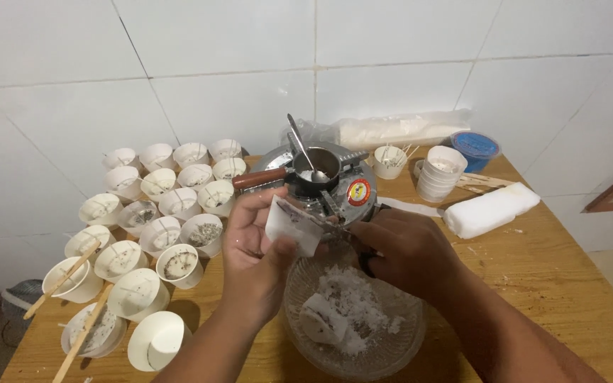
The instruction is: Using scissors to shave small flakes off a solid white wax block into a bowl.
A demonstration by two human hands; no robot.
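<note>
White wax, in one pale block [291, 224], is held by the left hand [253, 248] just above a clear glass bowl [391, 347], so that what comes off it drops inside; the fingers of this hand are closed around the block, thumb on the near face; the right hand [409, 248] is closed on a small dark-handled tool [367, 264], probably a knife, whose blade I cannot see clearly, and it meets the block at its right edge, directly over the bowl; in the bowl lie white wax shavings and lumps [349, 305] already, piled in the middle, which suggests the block is kept there for cutting; just behind the hands stands a small dark pot [317, 170] with a brown handle pointing left, on a round metal stove [352, 193], and a metal spoon [303, 149] leans in the pot, near enough that wax can be moved from bowl to pot without reaching far; to the left, many white paper cups [179, 206] stand in close rows on the wooden table [548, 284], some with wooden sticks [62, 280] laid across the rims, perhaps to keep a wick in the centre, though the wicks are too small to tell; to the right lie a stack of white cups [440, 174], a second long white wax block [491, 209] and a blue tub [475, 147], well apart from the hands; behind is a white tiled wall [321, 57].
</note>
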